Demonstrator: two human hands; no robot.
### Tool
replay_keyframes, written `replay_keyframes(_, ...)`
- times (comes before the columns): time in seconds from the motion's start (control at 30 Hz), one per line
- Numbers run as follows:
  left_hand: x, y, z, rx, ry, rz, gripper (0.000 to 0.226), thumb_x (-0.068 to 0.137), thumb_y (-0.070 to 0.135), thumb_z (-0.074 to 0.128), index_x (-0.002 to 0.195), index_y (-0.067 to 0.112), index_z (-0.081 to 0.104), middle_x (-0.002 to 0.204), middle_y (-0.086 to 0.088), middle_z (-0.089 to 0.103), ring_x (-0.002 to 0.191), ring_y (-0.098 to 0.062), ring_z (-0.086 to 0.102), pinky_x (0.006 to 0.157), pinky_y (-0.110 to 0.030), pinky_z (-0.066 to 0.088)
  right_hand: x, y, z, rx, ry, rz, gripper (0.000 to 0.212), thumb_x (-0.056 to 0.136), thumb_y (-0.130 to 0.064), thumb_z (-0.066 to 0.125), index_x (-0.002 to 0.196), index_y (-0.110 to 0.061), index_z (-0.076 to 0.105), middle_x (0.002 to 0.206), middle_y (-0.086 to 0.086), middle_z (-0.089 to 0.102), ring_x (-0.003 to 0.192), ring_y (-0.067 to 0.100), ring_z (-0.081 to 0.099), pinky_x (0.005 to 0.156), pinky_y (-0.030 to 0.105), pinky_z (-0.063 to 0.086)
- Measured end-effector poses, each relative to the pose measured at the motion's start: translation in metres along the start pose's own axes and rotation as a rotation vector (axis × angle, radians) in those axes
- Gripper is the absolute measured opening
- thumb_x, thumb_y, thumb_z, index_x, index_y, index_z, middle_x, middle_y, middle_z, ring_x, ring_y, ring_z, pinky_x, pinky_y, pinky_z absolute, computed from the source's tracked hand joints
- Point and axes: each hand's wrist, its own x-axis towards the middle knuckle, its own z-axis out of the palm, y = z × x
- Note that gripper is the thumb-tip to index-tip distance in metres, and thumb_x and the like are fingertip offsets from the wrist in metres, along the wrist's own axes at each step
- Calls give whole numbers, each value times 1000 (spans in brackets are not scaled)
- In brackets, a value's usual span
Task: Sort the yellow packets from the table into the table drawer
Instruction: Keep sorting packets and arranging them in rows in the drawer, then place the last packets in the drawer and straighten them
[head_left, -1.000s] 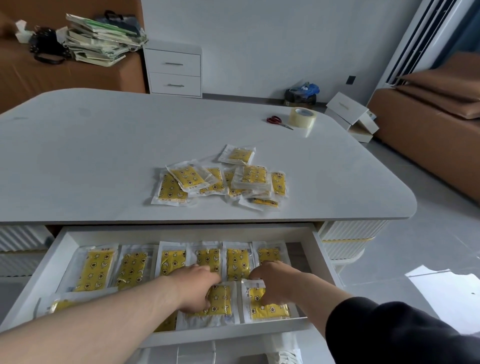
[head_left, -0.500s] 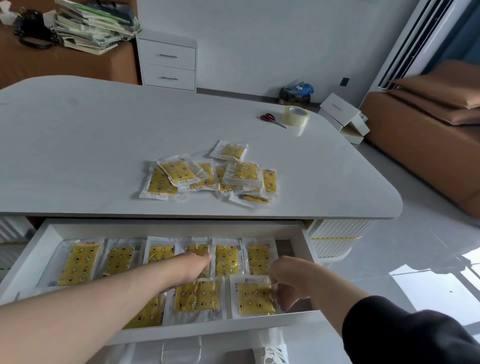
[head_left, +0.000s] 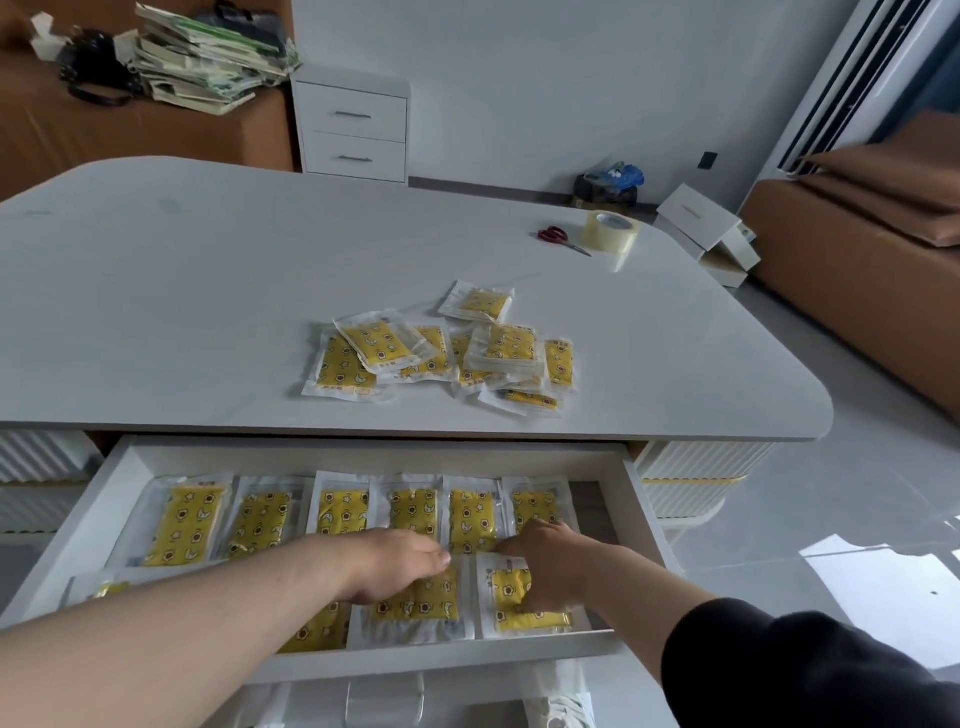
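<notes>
On my feed the yellow packets (head_left: 374, 351) read as glossy clear plastic film over printed yellow pads (crinkled at the seams); the front-right packet (head_left: 535, 621) glints the same. The table (head_left: 182, 291) top is smooth, matt pale grey, the drawer (head_left: 363, 460) walls matt white. The tape roll (head_left: 610, 231) is shiny translucent plastic; the floor (head_left: 831, 519) glossy tile.
</notes>
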Motion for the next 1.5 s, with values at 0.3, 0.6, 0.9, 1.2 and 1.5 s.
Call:
replay_keyframes(0.3,-5,-6,-3,367,62,17,97,74,51,72,153,29,19,152,1,34,132,-21,41,106,-35,41,-5,28,-1,203,106,131,89,72,-38,81,147,-30,33,139,4,39,117,24,52,98,35,51)
replay_keyframes(0.6,1,-24,8,676,69,56,106,76,44,78,155,29,8,156,-10,26,142,-31,29,117,-42,27,-9,16,2,-39,25,32,92,76,-46,78,151,-32,28,144,7,31,118,24,52,101,31,46)
replay_keyframes(0.9,6,-19,14,569,129,47,95,81,57,66,154,22,16,157,-7,27,143,-29,27,118,-43,24,-6,10,-3,-215,116,-72,84,78,-56,71,148,-33,33,144,-1,44,131,23,43,106,39,42)
replay_keyframes(1.2,11,-21,19,535,134,35,86,82,45,70,151,20,25,153,-7,32,140,-29,31,117,-42,27,-6,7,-2,-131,62,-110,87,79,-49,74,151,-35,28,144,0,45,130,24,43,107,39,42)
replay_keyframes(1.5,-14,-2,-9,455,303,128,67,86,51,61,144,24,39,142,4,45,132,-19,43,109,-34,36,-28,-1,-36,131,328,-140,49,87,-33,67,134,-36,55,138,-11,55,123,9,54,106,25,42)
